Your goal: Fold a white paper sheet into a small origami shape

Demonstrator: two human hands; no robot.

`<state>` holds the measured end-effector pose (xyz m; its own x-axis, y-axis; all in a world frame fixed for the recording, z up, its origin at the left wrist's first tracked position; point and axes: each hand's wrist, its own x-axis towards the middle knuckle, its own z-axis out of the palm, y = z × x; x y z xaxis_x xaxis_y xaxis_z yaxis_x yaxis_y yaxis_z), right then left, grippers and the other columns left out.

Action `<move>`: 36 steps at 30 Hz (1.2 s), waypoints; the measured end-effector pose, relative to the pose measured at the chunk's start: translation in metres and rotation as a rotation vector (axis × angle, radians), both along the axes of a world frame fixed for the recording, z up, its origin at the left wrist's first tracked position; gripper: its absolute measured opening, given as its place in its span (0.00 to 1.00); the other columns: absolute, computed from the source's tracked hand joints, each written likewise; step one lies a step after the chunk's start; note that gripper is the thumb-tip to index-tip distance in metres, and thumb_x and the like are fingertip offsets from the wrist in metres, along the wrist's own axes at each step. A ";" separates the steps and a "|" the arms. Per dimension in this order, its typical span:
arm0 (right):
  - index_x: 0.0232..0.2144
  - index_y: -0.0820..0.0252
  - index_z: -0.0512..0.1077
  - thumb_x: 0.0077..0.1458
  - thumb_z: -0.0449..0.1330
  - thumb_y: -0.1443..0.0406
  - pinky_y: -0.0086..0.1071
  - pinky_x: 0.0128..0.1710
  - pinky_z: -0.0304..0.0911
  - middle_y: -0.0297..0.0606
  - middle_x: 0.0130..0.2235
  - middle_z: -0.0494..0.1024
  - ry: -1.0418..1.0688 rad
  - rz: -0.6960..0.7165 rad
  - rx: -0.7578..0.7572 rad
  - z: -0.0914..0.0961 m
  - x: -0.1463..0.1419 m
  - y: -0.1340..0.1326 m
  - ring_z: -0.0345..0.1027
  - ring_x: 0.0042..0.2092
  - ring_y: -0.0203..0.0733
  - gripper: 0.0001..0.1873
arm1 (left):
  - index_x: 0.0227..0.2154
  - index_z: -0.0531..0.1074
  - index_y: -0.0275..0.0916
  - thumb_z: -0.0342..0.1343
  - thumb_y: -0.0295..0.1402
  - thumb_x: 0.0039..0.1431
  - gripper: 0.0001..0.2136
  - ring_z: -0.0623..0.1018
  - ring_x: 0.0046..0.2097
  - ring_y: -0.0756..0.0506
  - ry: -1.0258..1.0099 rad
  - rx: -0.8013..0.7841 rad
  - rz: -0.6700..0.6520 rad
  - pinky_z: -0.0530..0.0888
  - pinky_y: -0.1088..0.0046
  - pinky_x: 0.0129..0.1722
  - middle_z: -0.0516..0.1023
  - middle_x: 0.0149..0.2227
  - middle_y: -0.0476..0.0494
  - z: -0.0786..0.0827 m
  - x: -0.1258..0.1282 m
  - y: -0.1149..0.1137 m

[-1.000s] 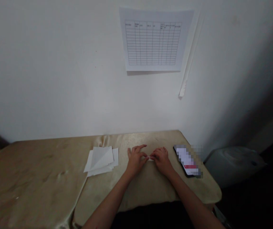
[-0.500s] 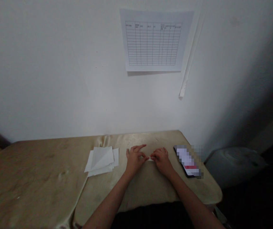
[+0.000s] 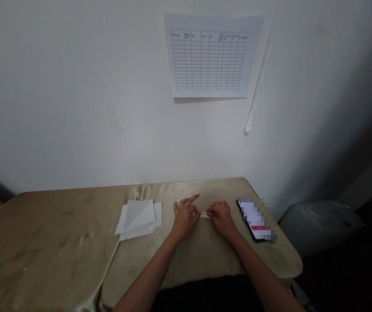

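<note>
Between my two hands is a small strip of folded white paper (image 3: 204,215), low over the table. My left hand (image 3: 185,216) pinches its left end between thumb and finger, with the other fingers stretched out. The right end is pinched by my right hand (image 3: 219,216), whose fingers are curled and cover part of it. To the left of my left hand lies a loose stack of white paper sheets (image 3: 138,216). A phone (image 3: 254,219) with a lit, partly blurred screen lies to the right of my right hand.
A shiny gold-beige cloth covers the table (image 3: 59,234), which stands against a white wall (image 3: 75,95). A printed table sheet (image 3: 210,60) hangs there, beside a pale strip (image 3: 254,104). Right of the table is a pale plastic container (image 3: 319,225).
My hands have drawn slightly apart, so more of the paper strip shows between them. The left index finger has lifted a little. The stack and phone have not moved.
</note>
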<state>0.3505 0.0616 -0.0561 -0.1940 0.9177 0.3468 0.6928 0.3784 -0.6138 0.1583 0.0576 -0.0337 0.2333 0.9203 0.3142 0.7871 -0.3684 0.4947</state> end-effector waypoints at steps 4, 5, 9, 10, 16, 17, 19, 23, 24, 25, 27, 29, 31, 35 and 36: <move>0.33 0.54 0.78 0.58 0.59 0.69 0.50 0.65 0.38 0.37 0.40 0.80 0.018 -0.009 -0.006 0.002 0.000 -0.001 0.69 0.49 0.45 0.08 | 0.29 0.77 0.43 0.62 0.30 0.58 0.04 0.64 0.64 0.36 -0.013 0.006 0.022 0.46 0.33 0.65 0.67 0.66 0.54 0.002 -0.002 0.001; 0.32 0.54 0.79 0.58 0.59 0.69 0.50 0.65 0.38 0.37 0.40 0.80 0.021 -0.010 -0.004 0.002 0.001 -0.001 0.69 0.49 0.45 0.08 | 0.28 0.76 0.43 0.62 0.31 0.58 0.04 0.64 0.64 0.36 -0.020 0.006 0.031 0.47 0.34 0.65 0.67 0.66 0.54 0.002 -0.003 0.002; 0.31 0.54 0.79 0.57 0.60 0.69 0.50 0.64 0.39 0.37 0.39 0.81 0.020 -0.017 0.000 0.002 0.001 0.000 0.69 0.49 0.45 0.08 | 0.29 0.76 0.44 0.61 0.31 0.59 0.04 0.65 0.63 0.37 -0.033 0.006 0.038 0.47 0.33 0.65 0.67 0.66 0.55 0.003 -0.004 0.002; 0.31 0.54 0.79 0.57 0.60 0.69 0.51 0.64 0.40 0.37 0.39 0.81 0.019 -0.020 -0.001 0.001 0.001 0.000 0.69 0.49 0.46 0.08 | 0.30 0.77 0.44 0.60 0.30 0.60 0.04 0.65 0.63 0.37 -0.029 0.006 0.038 0.47 0.32 0.64 0.67 0.66 0.55 0.003 -0.004 0.002; 0.33 0.53 0.81 0.56 0.62 0.66 0.48 0.61 0.49 0.39 0.40 0.82 0.079 -0.050 0.030 -0.003 0.004 0.003 0.69 0.49 0.49 0.06 | 0.34 0.78 0.46 0.56 0.29 0.63 0.07 0.66 0.63 0.38 -0.025 0.024 0.116 0.48 0.35 0.65 0.68 0.65 0.52 0.002 -0.004 0.004; 0.33 0.54 0.81 0.56 0.63 0.65 0.47 0.60 0.51 0.40 0.40 0.82 0.095 -0.048 0.039 -0.004 0.004 0.004 0.69 0.50 0.49 0.06 | 0.35 0.79 0.46 0.56 0.31 0.63 0.06 0.66 0.63 0.37 -0.023 0.015 0.122 0.48 0.35 0.65 0.68 0.65 0.51 0.002 -0.004 0.003; 0.34 0.54 0.81 0.56 0.63 0.64 0.47 0.59 0.53 0.40 0.39 0.82 0.131 -0.034 0.042 -0.005 0.004 0.004 0.69 0.49 0.49 0.06 | 0.36 0.79 0.48 0.57 0.34 0.63 0.06 0.65 0.63 0.36 -0.004 -0.008 0.116 0.48 0.33 0.65 0.67 0.66 0.52 0.002 -0.002 0.002; 0.35 0.54 0.80 0.56 0.62 0.64 0.45 0.56 0.57 0.40 0.38 0.81 0.205 -0.023 0.028 -0.006 0.004 0.005 0.70 0.47 0.48 0.06 | 0.43 0.79 0.50 0.61 0.41 0.60 0.09 0.64 0.64 0.33 0.059 -0.030 0.105 0.44 0.29 0.64 0.63 0.68 0.51 0.001 0.002 -0.001; 0.35 0.54 0.80 0.56 0.62 0.64 0.44 0.56 0.58 0.40 0.39 0.81 0.218 -0.022 0.024 -0.006 0.004 0.006 0.70 0.47 0.48 0.06 | 0.44 0.78 0.50 0.62 0.42 0.59 0.11 0.63 0.65 0.33 0.067 -0.038 0.110 0.44 0.28 0.64 0.62 0.68 0.50 0.001 0.003 -0.002; 0.35 0.54 0.80 0.56 0.62 0.64 0.44 0.55 0.58 0.40 0.39 0.81 0.228 -0.020 0.020 -0.006 0.004 0.006 0.70 0.47 0.48 0.06 | 0.45 0.78 0.50 0.62 0.42 0.59 0.12 0.63 0.65 0.33 0.069 -0.049 0.114 0.44 0.28 0.64 0.61 0.69 0.49 0.001 0.003 -0.002; 0.35 0.54 0.80 0.56 0.62 0.64 0.43 0.55 0.59 0.40 0.39 0.81 0.243 -0.011 0.010 -0.006 0.003 0.006 0.70 0.47 0.48 0.06 | 0.43 0.79 0.49 0.63 0.41 0.58 0.11 0.62 0.65 0.33 0.066 -0.071 0.110 0.44 0.28 0.64 0.61 0.69 0.50 0.001 0.003 -0.002; 0.35 0.54 0.81 0.56 0.63 0.64 0.43 0.55 0.59 0.40 0.39 0.81 0.253 0.001 0.005 -0.006 0.003 0.005 0.70 0.47 0.48 0.06 | 0.40 0.79 0.48 0.63 0.40 0.58 0.09 0.62 0.65 0.33 0.053 -0.091 0.094 0.45 0.29 0.64 0.60 0.69 0.50 0.001 0.003 -0.001; 0.36 0.54 0.81 0.56 0.62 0.64 0.43 0.55 0.59 0.40 0.40 0.81 0.260 0.013 0.002 -0.006 0.003 0.005 0.69 0.48 0.48 0.07 | 0.39 0.79 0.47 0.64 0.39 0.57 0.08 0.62 0.66 0.34 0.028 -0.107 0.091 0.47 0.31 0.64 0.60 0.69 0.50 0.001 0.002 0.001; 0.40 0.52 0.81 0.56 0.63 0.61 0.43 0.56 0.59 0.41 0.41 0.80 0.249 0.016 -0.038 -0.005 0.003 0.004 0.69 0.49 0.48 0.10 | 0.38 0.79 0.46 0.65 0.35 0.55 0.07 0.62 0.66 0.35 -0.022 -0.105 0.095 0.48 0.34 0.65 0.62 0.69 0.49 -0.001 0.000 0.003; 0.41 0.52 0.82 0.55 0.64 0.61 0.43 0.56 0.59 0.41 0.42 0.79 0.237 0.018 -0.053 -0.004 0.003 0.004 0.69 0.49 0.49 0.11 | 0.37 0.79 0.46 0.65 0.35 0.55 0.07 0.63 0.66 0.35 -0.029 -0.100 0.094 0.48 0.34 0.65 0.62 0.69 0.49 -0.001 0.000 0.003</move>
